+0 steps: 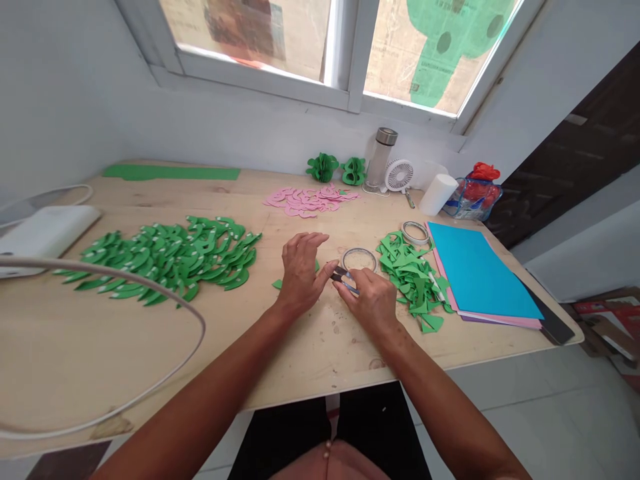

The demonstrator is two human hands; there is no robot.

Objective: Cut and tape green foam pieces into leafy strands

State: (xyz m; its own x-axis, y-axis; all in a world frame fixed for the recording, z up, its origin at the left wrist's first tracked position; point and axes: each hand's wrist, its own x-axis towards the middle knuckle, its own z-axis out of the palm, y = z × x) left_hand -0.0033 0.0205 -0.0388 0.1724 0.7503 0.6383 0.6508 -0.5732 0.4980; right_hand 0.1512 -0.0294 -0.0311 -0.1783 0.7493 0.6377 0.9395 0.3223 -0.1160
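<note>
My right hand (373,293) is closed on a small tool (340,272) with a dark end and bluish, shiny edges; its exact kind is unclear. My left hand (303,270) rests just left of it, fingers stretched out, the thumb tip close to or touching the dark end. Green paper (277,285) peeks out beside and behind the left hand, mostly hidden. Just beyond the right hand's fingers lies a thin roll of tape (359,251). Right of that hand is a loose heap of green paper scraps (413,273).
Many cut green paper shapes with white patches (170,257) spread across the left. Pink paper cutouts (310,200), a glass bottle (380,160) and a small fan (399,175) stand behind. Blue sheets (485,267) lie right. A white cable (195,333) loops at the left.
</note>
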